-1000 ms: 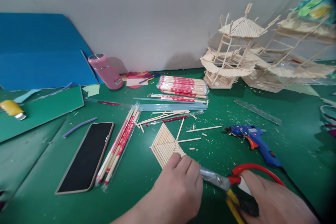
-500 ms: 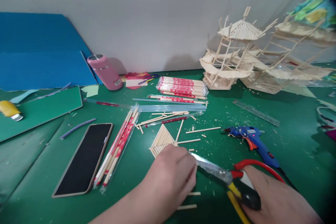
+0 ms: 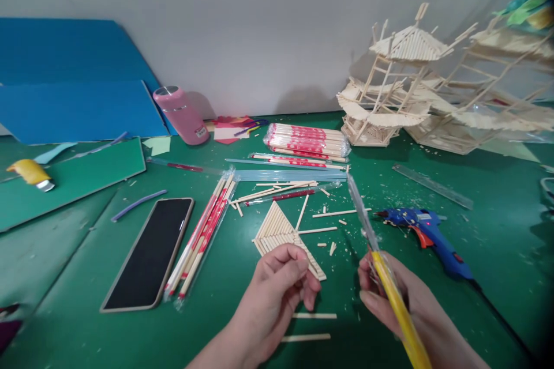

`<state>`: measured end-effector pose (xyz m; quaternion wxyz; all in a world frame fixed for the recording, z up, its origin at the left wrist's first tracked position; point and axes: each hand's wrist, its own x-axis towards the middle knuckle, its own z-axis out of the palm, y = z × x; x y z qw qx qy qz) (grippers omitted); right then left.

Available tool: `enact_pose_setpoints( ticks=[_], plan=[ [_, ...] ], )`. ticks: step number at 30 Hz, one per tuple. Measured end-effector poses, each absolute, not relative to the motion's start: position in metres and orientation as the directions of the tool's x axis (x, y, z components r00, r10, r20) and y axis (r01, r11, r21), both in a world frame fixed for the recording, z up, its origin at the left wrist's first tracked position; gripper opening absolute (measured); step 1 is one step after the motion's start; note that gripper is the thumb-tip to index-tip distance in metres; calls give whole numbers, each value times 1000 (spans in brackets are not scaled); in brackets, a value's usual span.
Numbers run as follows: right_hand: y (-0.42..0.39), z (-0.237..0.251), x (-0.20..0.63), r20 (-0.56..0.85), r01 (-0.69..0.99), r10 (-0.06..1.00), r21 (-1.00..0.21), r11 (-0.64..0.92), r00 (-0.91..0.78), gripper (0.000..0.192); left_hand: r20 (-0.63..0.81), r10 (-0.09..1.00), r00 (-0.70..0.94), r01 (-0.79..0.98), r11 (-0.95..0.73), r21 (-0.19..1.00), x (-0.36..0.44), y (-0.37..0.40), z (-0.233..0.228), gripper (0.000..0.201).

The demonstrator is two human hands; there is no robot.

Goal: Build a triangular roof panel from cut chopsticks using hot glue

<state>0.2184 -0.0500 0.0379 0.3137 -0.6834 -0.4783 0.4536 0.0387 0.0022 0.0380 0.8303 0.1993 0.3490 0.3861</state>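
Head view, right hand (image 3: 400,294) w/ yellow-handled scissors (image 3: 381,262), blades shut

On the green counter (image 3: 78,323) the left hand (image 3: 277,288) rests with its fingers curled on the near edge of a triangular panel of glued sticks (image 3: 281,233). The right hand (image 3: 398,300) has its grip closed on yellow-handled scissors (image 3: 381,265), blades raised and pointing away. Two loose sticks (image 3: 309,326) lie near the left wrist. A blue glue gun (image 3: 426,230) lies right of the scissors. A phone (image 3: 151,253) lies well left, beside wrapped chopsticks (image 3: 201,236). A stick pagoda model (image 3: 389,92) stands at the wall.
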Motion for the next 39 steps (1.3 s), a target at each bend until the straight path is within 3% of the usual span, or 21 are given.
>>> enact_pose_setpoints(
  ticks=[2,6,9,14,16,18,21,24,29,34,39],
  plan=[
    [-48,38,221,-293,524,937,-777,-348,187,25,-419,789,450,-492,610,622,36,3,37,15],
    [-48,25,243,-183,838,954,-459,-296,236,37,-356,849,390,-500,520,692,25,7,37,13],
    [-54,12,268,-62,927,975,-303,-222,214,48,-333,878,342,-513,472,717,18,13,39,13],
    [-63,24,290,99,989,995,-145,-12,26,53,-317,890,329,-502,449,739,16,15,40,14],
    [-61,39,278,198,981,980,-189,28,10,44,-319,883,344,-478,457,750,19,13,39,16],
    [-55,51,252,295,926,955,-349,147,-40,31,-331,871,363,-442,474,762,23,8,38,19],
    [-43,58,207,224,777,944,-539,327,-242,21,-360,840,407,-395,517,760,29,-1,36,21],
    [-35,52,182,283,671,924,-637,381,-256,10,-362,816,452,-394,546,740,32,-6,33,21],
    [-31,46,185,264,588,945,-740,326,-192,10,-329,808,489,-329,520,788,29,-7,31,23],
    [-31,51,192,43,529,986,-839,125,-164,18,-210,895,395,-70,257,964,28,-6,37,27],
    [-32,50,189,22,499,981,-859,118,-194,17,-152,893,424,140,102,985,30,-7,37,23]
  ],
)
